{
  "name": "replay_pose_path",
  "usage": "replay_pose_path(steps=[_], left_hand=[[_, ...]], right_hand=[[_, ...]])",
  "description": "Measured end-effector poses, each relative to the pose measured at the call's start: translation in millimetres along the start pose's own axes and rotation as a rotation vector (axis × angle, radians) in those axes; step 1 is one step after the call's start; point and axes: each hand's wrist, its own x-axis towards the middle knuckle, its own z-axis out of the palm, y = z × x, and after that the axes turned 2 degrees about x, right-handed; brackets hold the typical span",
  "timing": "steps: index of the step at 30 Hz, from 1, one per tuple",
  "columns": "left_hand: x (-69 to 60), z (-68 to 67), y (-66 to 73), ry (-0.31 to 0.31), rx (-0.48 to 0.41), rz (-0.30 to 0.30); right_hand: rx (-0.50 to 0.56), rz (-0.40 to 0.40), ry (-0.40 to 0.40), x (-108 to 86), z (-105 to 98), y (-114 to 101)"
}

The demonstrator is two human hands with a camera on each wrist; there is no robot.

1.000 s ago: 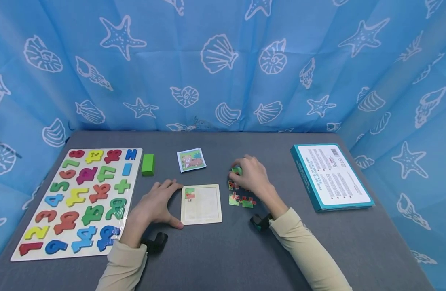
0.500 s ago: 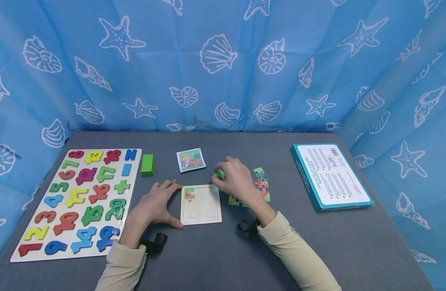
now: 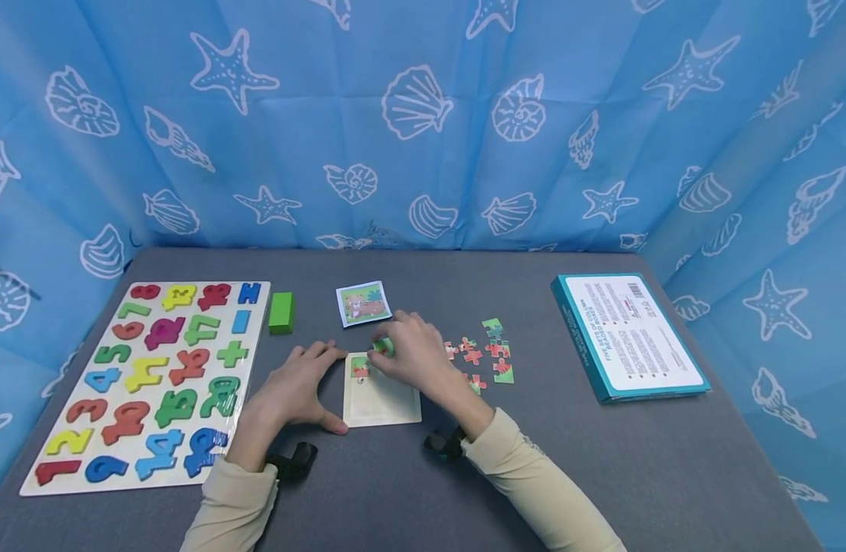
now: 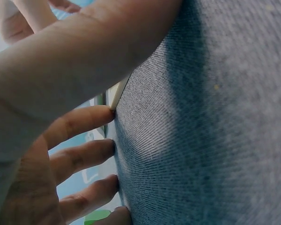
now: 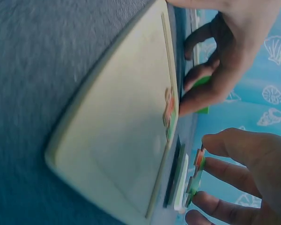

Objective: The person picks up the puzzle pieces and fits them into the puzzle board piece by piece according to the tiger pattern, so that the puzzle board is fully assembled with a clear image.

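A small green puzzle piece (image 5: 195, 176) is hanging above the far edge of a pale wooden tray (image 3: 381, 406), pinched between the thumb and fingers of a person's right hand (image 3: 416, 353). In the right wrist view it is showing nearly edge-on, clear of the tray's surface, its longer side seemingly running left to right. The piece already in the tray's far-left corner, a red-and-green one (image 3: 360, 368), is lying to the left and slightly nearer; that short leftward gap looks like the relation that matters. The left hand (image 3: 291, 391) is resting along the tray's left edge with fingers spread, gripping no piece. Beyond, a picture card (image 3: 363, 303) is lying just past the tray, while loose puzzle pieces (image 3: 472, 356) are scattering to the right.
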Motion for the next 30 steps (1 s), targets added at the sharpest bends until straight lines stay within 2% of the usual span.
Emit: replay_pose_path(steps=[7,15,30], left_hand=[[0.2,-0.4,-0.1,0.0,0.002,0.005],[-0.1,-0.1,-0.1,-0.003,-0.003,-0.001],[0.6,1.2,-1.2,0.015,0.013,0.011]], right_hand=[[-0.001,0.0,-0.033,0.9,10.5,-6.6],[-0.055,0.004,-0.05,2.3,20.8,-13.9],[-0.081,-0.012,0.019,-2.4,25.2,-21.2]])
